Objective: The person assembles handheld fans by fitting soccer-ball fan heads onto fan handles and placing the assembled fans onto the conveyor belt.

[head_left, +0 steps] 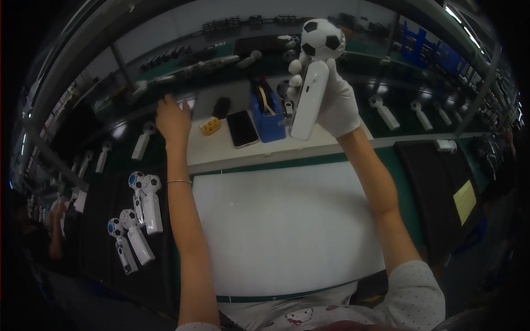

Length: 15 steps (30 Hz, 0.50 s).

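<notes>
My right hand [338, 105], in a white glove, is raised over the back of the bench. It grips a white handheld fan [310, 102] with a black-and-white soccer-ball head [322, 39], ball end up and handle slanting down to the left. My left hand [174, 120] is bare, with a thin bracelet at the wrist. It reaches out over the dark conveyor, fingers stretched and partly apart, with nothing visible in it. The nearest similar white fan [143, 141] lies on the conveyor just left of that hand.
A white mat [287, 231] covers the bench before me. Behind it are a phone [242, 129], a yellow part [210, 126] and a blue tape dispenser [269, 116]. Several fan pieces [138, 237] lie on the left black tray. A yellow note [465, 202] rests on the right one.
</notes>
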### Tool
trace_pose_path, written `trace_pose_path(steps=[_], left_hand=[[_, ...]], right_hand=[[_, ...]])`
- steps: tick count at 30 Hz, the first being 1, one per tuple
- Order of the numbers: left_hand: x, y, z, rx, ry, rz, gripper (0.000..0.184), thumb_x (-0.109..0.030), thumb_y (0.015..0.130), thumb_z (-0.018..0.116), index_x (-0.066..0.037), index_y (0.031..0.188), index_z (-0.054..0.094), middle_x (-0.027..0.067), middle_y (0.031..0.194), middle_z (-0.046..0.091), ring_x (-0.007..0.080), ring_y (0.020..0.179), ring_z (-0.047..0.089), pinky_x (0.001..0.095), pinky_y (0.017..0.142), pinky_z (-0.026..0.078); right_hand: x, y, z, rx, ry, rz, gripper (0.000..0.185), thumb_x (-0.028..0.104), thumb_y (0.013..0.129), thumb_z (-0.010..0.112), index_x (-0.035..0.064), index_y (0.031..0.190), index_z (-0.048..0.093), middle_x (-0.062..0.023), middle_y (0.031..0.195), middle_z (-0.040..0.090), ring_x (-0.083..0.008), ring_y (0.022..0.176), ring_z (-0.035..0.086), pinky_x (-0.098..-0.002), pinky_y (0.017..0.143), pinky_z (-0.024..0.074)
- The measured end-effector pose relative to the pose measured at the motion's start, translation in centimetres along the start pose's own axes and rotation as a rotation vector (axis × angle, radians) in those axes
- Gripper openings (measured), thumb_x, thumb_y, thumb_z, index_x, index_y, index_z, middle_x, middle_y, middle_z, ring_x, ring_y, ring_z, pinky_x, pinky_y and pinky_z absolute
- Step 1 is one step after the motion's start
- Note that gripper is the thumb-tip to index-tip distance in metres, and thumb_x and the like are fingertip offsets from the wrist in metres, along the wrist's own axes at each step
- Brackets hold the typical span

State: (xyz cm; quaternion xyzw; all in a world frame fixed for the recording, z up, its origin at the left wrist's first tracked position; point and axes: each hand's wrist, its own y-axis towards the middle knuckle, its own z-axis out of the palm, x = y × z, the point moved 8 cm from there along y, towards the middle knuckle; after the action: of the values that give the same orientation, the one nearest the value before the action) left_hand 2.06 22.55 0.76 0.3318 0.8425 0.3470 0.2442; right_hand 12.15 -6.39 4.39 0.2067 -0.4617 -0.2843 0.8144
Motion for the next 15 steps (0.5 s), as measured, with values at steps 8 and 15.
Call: trace_pose_path(steps=[8, 15], left_hand=[[11.4, -5.3, 12.1, 0.463, -0.009, -0.479, 0.053, -0.039, 0.083, 0.063, 0.002, 0.115, 0.054, 0.0235, 0.115, 0.056, 0.0337, 0.109, 0.056, 0.0455, 0.086, 0.048], [6.0, -2.8, 11.4, 0.317, -1.699, -0.854, 0.039, -0.026, 0.086, 0.065, -0.001, 0.113, 0.055, 0.0114, 0.096, 0.057, 0.0202, 0.091, 0.059, 0.0287, 0.077, 0.050]], right_hand=[[-0.1, 0.3, -0.2, 0.086, 0.130, 0.020, 0.047, 0.049, 0.092, 0.044, 0.0113, 0.121, 0.046, -0.0073, 0.111, 0.056, -0.0180, 0.096, 0.060, -0.0356, 0.096, 0.0489], [0.8, 0.0, 0.1, -0.108, -0.052, -0.090, 0.049, 0.049, 0.091, 0.047, 0.0098, 0.121, 0.046, -0.0074, 0.109, 0.056, -0.0178, 0.097, 0.059, -0.0348, 0.096, 0.0487]])
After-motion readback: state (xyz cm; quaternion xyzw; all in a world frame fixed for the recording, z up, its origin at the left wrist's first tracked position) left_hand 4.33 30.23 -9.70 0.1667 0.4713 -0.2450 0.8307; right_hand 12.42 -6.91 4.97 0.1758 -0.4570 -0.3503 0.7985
